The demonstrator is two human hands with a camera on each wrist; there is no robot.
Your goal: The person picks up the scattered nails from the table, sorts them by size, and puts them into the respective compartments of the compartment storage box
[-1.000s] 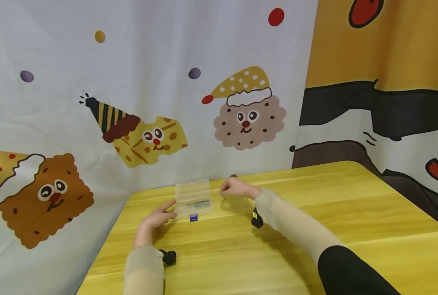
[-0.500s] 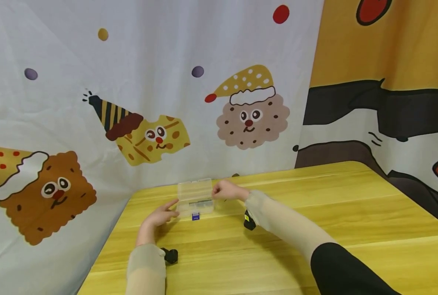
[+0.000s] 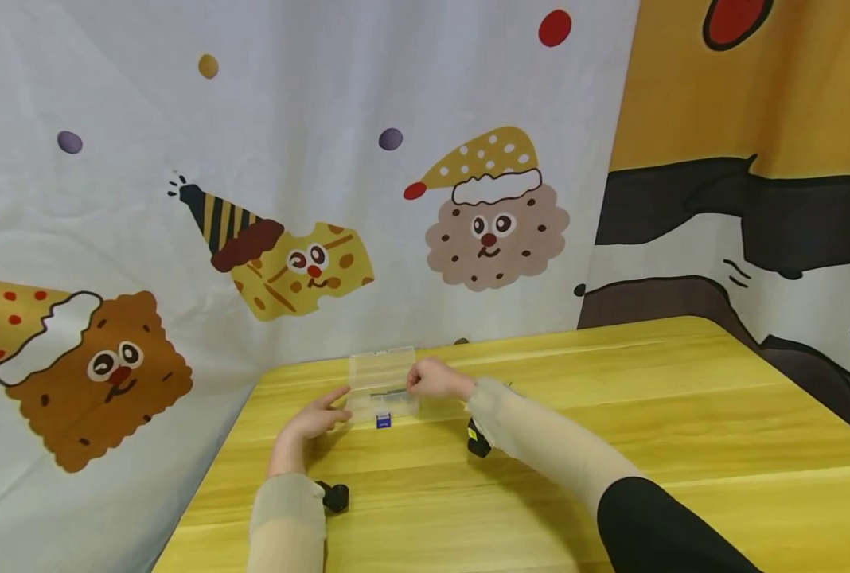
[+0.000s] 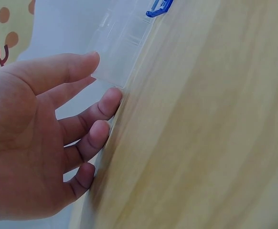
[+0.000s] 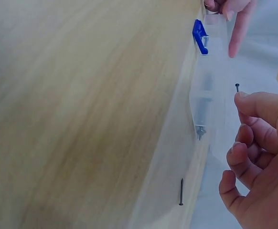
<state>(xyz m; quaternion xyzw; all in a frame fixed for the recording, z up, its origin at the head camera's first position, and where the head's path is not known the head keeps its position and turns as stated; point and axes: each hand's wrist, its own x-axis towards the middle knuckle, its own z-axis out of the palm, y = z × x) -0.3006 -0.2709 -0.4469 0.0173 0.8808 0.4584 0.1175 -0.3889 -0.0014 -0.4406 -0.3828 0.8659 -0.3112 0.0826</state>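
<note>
A clear plastic box [image 3: 363, 407] stands with its lid [image 3: 372, 368] raised near the back of the table, its blue latch [image 3: 384, 420] at the front. My left hand [image 3: 315, 419] touches the box's left end with relaxed fingers; the left wrist view shows its thumb [image 4: 84, 67] at the box edge. Over the box's right end, my right hand [image 3: 439, 379] pinches a small dark nail [image 5: 237, 88] between thumb and finger, head end showing. Several dark pointed pieces [image 5: 200, 132] lie inside the box.
Another dark nail [image 5: 181, 192] lies on the wooden table [image 3: 597, 414], right of the box. Behind the table's back edge hangs a cartoon-print curtain [image 3: 310, 95]. Black wrist devices [image 3: 335, 498] sit at both wrists.
My right hand has moved left with the nail, from beside the box to over its right end. My left hand stays at the box's left end.
</note>
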